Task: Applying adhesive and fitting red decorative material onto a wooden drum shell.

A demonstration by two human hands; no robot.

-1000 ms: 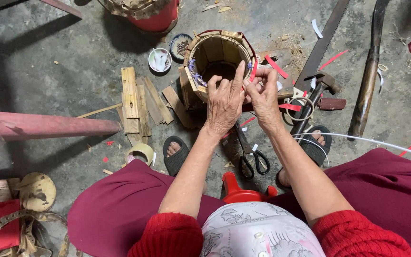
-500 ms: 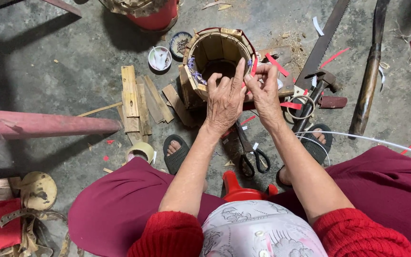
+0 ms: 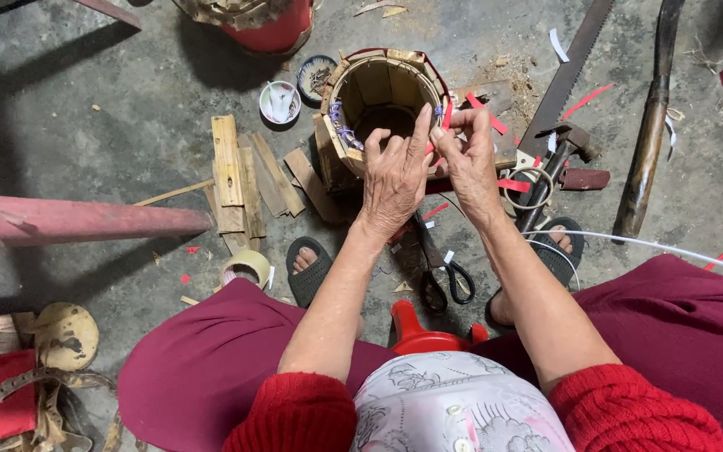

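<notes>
Head camera looks straight down on a person sitting low over a concrete floor (image 3: 110, 134); both bare hands meet at the near rim of a small barrel-shaped wooden basket (image 3: 378, 92), which stands on the floor at twelve o'clock from the person's knees; the left hand (image 3: 393, 180) lies on the rim with its forefinger stretched up along the edge and the other fingers curled loosely; the right hand (image 3: 469, 159) sits just beside it at three o'clock, thumb and forefinger pinched together on a thin red strip (image 3: 447, 115) at the rim; purple binding (image 3: 340, 125) shows on the basket's rim at nine o'clock; flat wooden slats (image 3: 236, 172) lie scattered at nine o'clock of the basket; a roll of tape (image 3: 246, 268) rests near the sandalled left foot (image 3: 308, 266); black-handled scissors (image 3: 437, 272) lie between the feet; a hand saw (image 3: 571, 63) and a hammer (image 3: 558, 163) lie at three o'clock of the basket, red scraps around them; a pink pole (image 3: 77, 219) crosses the floor at nine o'clock.
</notes>
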